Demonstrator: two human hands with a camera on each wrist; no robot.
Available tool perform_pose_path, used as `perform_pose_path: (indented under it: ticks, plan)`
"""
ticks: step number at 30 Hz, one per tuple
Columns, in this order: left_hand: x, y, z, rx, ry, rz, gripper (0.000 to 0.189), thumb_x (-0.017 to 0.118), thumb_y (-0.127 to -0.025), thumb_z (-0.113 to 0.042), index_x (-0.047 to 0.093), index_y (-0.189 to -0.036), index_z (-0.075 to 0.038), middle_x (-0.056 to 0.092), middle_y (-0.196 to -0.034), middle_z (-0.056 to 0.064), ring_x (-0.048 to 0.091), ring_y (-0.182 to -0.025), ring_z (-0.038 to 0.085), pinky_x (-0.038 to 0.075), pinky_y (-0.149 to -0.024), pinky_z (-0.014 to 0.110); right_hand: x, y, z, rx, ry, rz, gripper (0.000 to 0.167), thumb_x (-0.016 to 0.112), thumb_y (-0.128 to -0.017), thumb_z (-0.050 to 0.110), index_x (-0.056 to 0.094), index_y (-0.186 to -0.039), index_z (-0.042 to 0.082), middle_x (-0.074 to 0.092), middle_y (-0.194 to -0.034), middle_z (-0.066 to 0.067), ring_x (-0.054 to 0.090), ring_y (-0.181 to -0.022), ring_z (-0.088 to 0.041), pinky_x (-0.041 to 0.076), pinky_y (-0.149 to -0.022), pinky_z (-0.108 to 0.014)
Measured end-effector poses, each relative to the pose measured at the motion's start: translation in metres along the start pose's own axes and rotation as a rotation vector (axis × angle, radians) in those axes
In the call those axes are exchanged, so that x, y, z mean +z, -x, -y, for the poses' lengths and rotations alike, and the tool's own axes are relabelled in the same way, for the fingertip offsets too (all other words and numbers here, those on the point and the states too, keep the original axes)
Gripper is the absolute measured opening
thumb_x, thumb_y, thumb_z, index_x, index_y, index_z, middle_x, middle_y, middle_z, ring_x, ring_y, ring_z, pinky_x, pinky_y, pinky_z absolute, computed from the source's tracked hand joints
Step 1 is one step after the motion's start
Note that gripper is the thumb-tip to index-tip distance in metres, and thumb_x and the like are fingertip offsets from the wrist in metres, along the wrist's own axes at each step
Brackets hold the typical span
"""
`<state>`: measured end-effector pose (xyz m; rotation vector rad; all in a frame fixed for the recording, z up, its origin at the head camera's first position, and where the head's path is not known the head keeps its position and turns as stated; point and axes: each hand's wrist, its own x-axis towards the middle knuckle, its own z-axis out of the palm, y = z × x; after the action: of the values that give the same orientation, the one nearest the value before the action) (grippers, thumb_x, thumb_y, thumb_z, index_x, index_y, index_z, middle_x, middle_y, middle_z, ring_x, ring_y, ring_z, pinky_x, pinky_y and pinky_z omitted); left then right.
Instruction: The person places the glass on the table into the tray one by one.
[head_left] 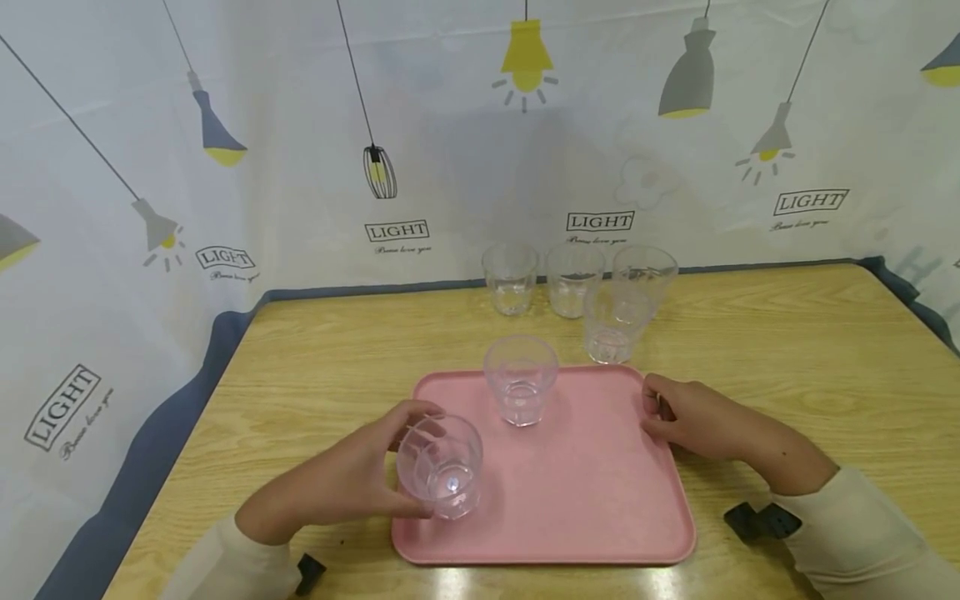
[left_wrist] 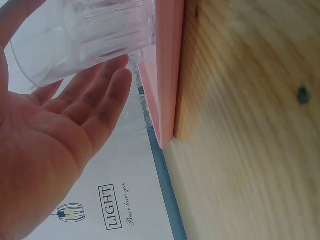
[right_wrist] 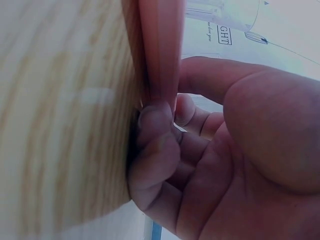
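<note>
My left hand (head_left: 356,471) curves around a clear glass (head_left: 450,467) at the tray's near left, thumb toward me and fingers on the far side. Seen from the left wrist, the fingers (left_wrist: 107,100) lie along the side of this glass (left_wrist: 95,35), whose base is close over the pink tray (left_wrist: 170,65). My right hand (head_left: 693,417) pinches the right edge of that tray (head_left: 577,492) near its far corner. In the right wrist view, the thumb (right_wrist: 210,75) lies over the rim and curled fingers (right_wrist: 157,155) sit beneath it. Another clear glass (head_left: 521,379) stands on the tray's far part.
Behind the tray, several clear glasses stand on the wooden table (head_left: 322,350): one glass (head_left: 512,279) at the left, one (head_left: 574,279) in the middle, and two overlapping at the right, the nearer glass (head_left: 611,333) close to the tray. A lamp-printed cloth (head_left: 465,167) hangs along the back.
</note>
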<state>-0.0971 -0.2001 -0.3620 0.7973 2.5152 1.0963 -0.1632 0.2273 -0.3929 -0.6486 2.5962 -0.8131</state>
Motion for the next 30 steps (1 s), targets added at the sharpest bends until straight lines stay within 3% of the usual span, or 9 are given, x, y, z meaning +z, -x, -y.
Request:
perform_pose_path:
  ticks: [8,17,25,30]
  plan:
    - [0.0,0.005,-0.003,-0.021,0.022,0.05,0.091,0.091,-0.071,-0.037,0.038,-0.143,-0.025,0.058,-0.132,-0.007,0.057,-0.126,0.015,0.046,-0.11,0.043,0.0,0.0,0.0,-0.002,-0.001,0.001,0.02,0.065,-0.096,0.016,0.046,-0.091,0.011,0.049,-0.071,0.002,0.045,-0.062,-0.009,0.039,-0.053,-0.023]
    - [0.005,0.008,-0.01,-0.033,0.017,0.047,0.091,0.094,-0.068,-0.029,0.039,-0.141,-0.031,0.058,-0.13,-0.012,0.056,-0.126,0.011,0.047,-0.11,0.042,-0.001,0.001,0.0,0.001,0.001,0.007,0.02,0.065,-0.096,0.017,0.046,-0.092,0.011,0.048,-0.071,0.002,0.045,-0.061,-0.009,0.038,-0.053,-0.023]
    - [0.005,0.009,-0.013,-0.032,0.013,0.054,0.09,0.092,-0.07,-0.037,0.039,-0.142,-0.028,0.059,-0.129,-0.009,0.059,-0.121,0.014,0.05,-0.105,0.039,-0.003,0.002,0.001,0.001,-0.001,0.007,0.02,0.065,-0.096,0.016,0.046,-0.091,0.011,0.048,-0.071,0.001,0.045,-0.061,-0.009,0.039,-0.053,-0.023]
    - [0.001,0.01,-0.013,-0.071,0.009,0.094,0.098,0.091,-0.068,-0.045,0.034,-0.146,-0.032,0.057,-0.132,-0.008,0.057,-0.121,0.017,0.05,-0.104,0.042,-0.003,0.001,0.001,0.001,-0.01,0.019,0.02,0.065,-0.097,0.017,0.046,-0.092,0.01,0.049,-0.071,0.001,0.045,-0.061,-0.01,0.039,-0.053,-0.023]
